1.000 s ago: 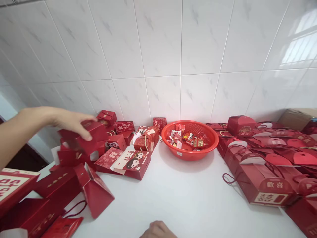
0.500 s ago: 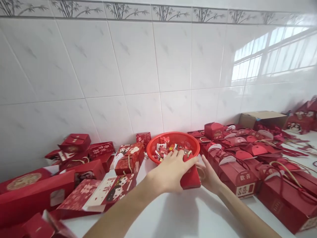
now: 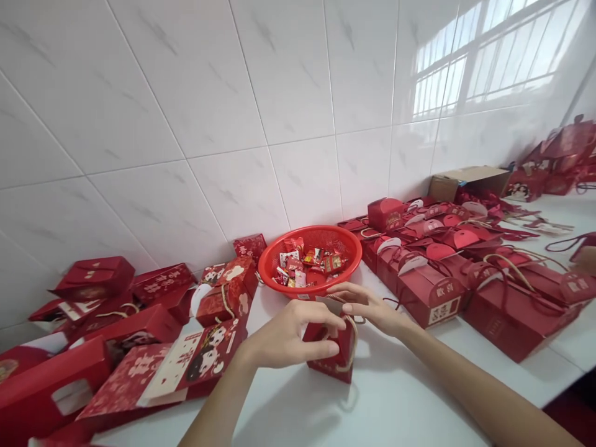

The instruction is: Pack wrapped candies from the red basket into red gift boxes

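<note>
A small red box (image 3: 331, 355) with a beige cord handle (image 3: 352, 347) stands upright on the white worktop (image 3: 288, 397), between both hands and just in front of the red basket (image 3: 310, 287), its pale top flap partly hidden by the fingers (image 3: 326, 318)

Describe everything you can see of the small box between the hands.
The small box is deep red, apparently card, with faint marks low on one side. It stands on the white table, in front of the red basket. A pale rope handle loops down one side. The left hand and right hand are at its top, partly hiding it; whether it is closed is unclear.
</note>
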Demonstrator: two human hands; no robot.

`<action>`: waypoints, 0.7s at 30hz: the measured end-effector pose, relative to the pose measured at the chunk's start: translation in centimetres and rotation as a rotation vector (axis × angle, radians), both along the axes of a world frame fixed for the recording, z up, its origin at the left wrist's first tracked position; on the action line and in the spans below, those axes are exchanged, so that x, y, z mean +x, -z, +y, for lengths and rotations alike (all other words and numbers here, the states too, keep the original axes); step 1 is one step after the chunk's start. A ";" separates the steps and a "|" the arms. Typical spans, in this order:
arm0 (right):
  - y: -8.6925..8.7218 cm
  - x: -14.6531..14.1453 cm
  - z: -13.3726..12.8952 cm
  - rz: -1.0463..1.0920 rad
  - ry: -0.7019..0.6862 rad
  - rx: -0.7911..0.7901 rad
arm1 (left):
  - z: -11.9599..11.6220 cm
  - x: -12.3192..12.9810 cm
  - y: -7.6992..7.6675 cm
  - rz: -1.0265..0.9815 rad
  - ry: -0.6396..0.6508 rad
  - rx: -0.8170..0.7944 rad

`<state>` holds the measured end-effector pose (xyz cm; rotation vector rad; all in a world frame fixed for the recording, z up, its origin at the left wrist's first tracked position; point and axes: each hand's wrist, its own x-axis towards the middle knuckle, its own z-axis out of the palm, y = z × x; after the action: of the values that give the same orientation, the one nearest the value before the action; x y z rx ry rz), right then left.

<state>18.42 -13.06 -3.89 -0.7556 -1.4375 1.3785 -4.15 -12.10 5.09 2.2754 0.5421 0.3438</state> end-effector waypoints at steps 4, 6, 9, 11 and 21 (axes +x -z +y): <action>0.2 -0.7 -0.2 -0.007 -0.021 0.062 | 0.2 -1.0 -0.2 -0.069 0.050 -0.194; 0.3 -1.0 -0.3 -0.028 -0.015 0.104 | 0.3 -1.2 -0.4 -0.058 0.057 -0.265; 0.4 -1.2 -0.5 -0.037 0.035 0.154 | 0.4 -1.1 -0.4 0.003 -0.043 -0.108; 0.2 -1.1 -0.6 -0.062 0.050 0.197 | 0.5 -0.6 -0.1 0.102 -0.133 0.090; -0.5 -0.9 -1.1 -0.215 0.113 0.242 | 1.0 0.0 0.3 0.341 -0.359 0.395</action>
<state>17.50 -14.12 -3.41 -0.8314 -1.6670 1.0392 -4.11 -11.10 4.80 2.6325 1.1527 0.2524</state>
